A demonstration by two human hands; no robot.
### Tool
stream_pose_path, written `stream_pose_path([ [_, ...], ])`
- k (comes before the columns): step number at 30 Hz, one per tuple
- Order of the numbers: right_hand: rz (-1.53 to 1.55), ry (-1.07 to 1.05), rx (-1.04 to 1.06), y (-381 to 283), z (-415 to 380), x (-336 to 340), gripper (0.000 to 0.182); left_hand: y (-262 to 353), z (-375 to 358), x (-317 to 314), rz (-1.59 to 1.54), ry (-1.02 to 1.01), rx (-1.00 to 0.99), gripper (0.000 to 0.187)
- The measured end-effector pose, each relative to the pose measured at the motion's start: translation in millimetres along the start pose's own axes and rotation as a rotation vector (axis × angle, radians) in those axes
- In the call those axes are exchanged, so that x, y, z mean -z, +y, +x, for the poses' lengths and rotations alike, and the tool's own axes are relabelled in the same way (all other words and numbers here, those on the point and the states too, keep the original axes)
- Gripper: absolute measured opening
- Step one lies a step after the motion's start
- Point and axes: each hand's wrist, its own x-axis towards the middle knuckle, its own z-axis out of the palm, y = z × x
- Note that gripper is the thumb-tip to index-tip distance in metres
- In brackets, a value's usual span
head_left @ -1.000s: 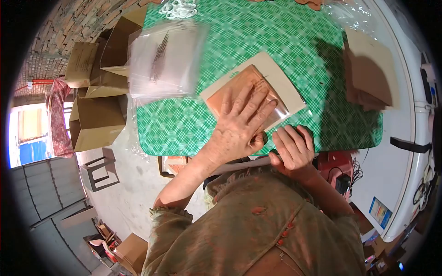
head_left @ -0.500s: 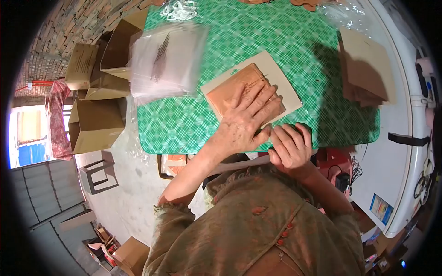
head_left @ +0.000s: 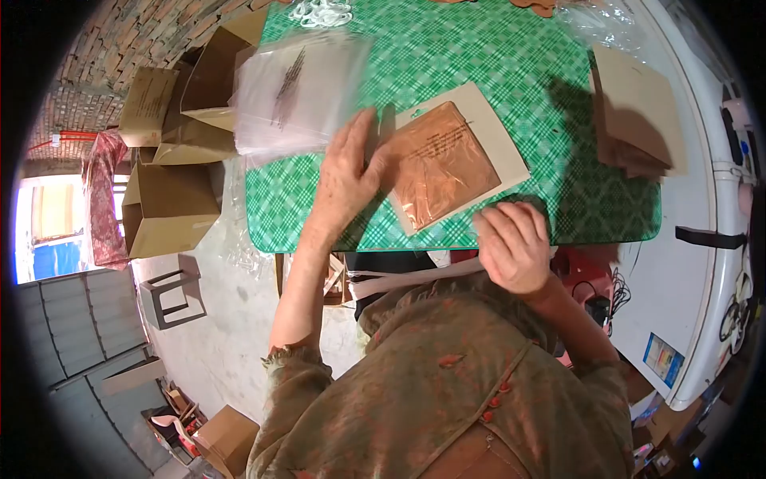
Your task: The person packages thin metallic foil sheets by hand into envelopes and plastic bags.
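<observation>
A flat brown item in a clear printed plastic bag (head_left: 447, 164) lies on a beige card (head_left: 499, 136) on the green checked tablecloth (head_left: 447, 48). A small slot at the card's upper left lets the cloth show through. Just left of the bag is my left hand (head_left: 347, 172), fingers stretched out and holding nothing. My right hand (head_left: 515, 243) is closed at the table's front edge, near the card's lower right corner. Its fingers curl inward, so what they hold, if anything, is hidden. Beyond my left hand lies a stack of clear plastic bags (head_left: 299, 96).
Brown cards (head_left: 638, 104) are stacked at the table's right side, partly in shadow. White loops (head_left: 319, 12) and crumpled clear plastic (head_left: 598, 24) lie at the far edge. Open cardboard boxes (head_left: 171, 207) stand left of the table. A white appliance (head_left: 694, 279) is on the right.
My left hand has lifted off the bagged brown item and moved left, uncovering it. My right hand has shifted slightly right and down, still closed.
</observation>
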Motion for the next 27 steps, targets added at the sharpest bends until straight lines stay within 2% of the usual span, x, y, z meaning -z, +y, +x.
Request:
stream_pose_path([
  [3, 0.011, -0.036, -0.007, -14, -1, -7, 0.036, -2, 6, 6, 0.061, -0.085, 0.005, 0.058],
  [4, 0.011, -0.044, -0.009, -16, -1, -9, 0.037, 2, 9, 4, 0.085, -0.048, -0.030, 0.050],
  [7, 0.018, -0.121, 0.000, -21, -7, -12, 0.046, -3, 16, 2, 0.182, -0.075, -0.184, 0.041],
  [13, 0.089, -0.169, 0.006, -30, -7, -14, 0.062, -4, 18, 1, 0.171, -0.073, -0.198, 0.036],
  [19, 0.085, -0.114, 0.019, -36, -1, -16, 0.061, 2, 18, 8, 0.154, -0.104, -0.197, 0.039],
  [27, -0.009, -0.126, 0.029, -25, 9, -23, 0.045, -10, 18, 5, 0.177, -0.102, -0.242, 0.043],
])
